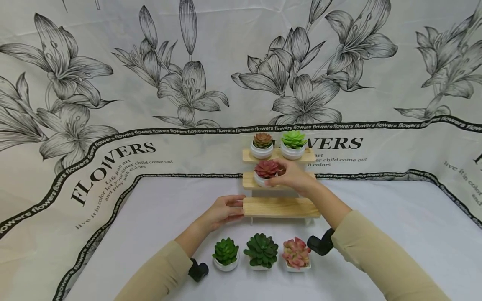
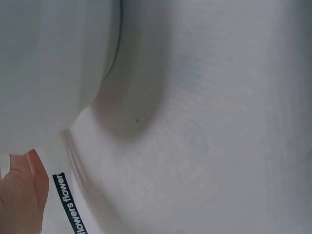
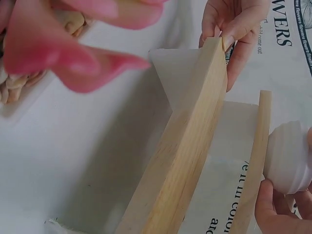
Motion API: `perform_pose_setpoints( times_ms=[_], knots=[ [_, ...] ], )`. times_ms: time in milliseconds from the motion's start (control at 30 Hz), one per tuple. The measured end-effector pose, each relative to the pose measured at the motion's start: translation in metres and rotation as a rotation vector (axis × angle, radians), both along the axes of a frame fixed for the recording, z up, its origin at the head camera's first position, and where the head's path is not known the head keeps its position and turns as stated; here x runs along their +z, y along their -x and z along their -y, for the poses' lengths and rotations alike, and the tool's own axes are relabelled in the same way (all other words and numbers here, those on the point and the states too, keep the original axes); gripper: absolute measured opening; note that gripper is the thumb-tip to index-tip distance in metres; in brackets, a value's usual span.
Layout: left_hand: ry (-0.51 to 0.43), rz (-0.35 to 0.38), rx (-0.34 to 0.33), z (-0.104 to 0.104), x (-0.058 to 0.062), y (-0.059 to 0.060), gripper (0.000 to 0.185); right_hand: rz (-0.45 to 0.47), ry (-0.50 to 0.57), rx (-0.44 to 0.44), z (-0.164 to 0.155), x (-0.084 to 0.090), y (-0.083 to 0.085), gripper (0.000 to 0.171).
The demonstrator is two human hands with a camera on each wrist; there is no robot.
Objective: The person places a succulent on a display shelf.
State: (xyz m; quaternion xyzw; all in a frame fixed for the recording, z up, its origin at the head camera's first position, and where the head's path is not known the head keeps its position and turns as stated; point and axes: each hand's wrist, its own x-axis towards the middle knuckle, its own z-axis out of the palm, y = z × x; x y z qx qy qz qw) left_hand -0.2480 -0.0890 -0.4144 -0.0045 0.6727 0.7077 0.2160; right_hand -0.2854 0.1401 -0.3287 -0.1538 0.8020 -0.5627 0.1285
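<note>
A three-tier wooden shelf stands mid-table. On its middle tier sits a red succulent in a white pot, and my right hand grips that pot from the right; the pot and my right fingertips also show in the right wrist view. My left hand pinches the left end of the bottom board, thumb and fingers on either side. The top tier carries a brown-red succulent and a bright green succulent.
Three potted succulents line the table's front: green, dark green, pink. Blurred pink leaves fill the right wrist view's corner. A white pot looms close in the left wrist view. A flower-print cloth hangs behind.
</note>
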Motion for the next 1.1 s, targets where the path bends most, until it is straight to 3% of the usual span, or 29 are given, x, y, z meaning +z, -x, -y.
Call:
perform_pose_setpoints(
  times_ms=[433,800,1100],
  knots=[
    [0.002,-0.004,0.000,-0.0006,0.0004,-0.0003,0.048,0.034,0.000,-0.010,0.0032,-0.0012,0.0025,0.066],
    [0.001,0.007,0.002,-0.0011,0.0007,0.0004,0.048,0.002,0.006,-0.001,0.0023,-0.0034,0.0027,0.066],
    [0.005,0.001,-0.002,-0.0016,0.0008,-0.0001,0.047,0.044,0.048,-0.013,-0.0054,-0.0016,-0.0009,0.070]
  ],
)
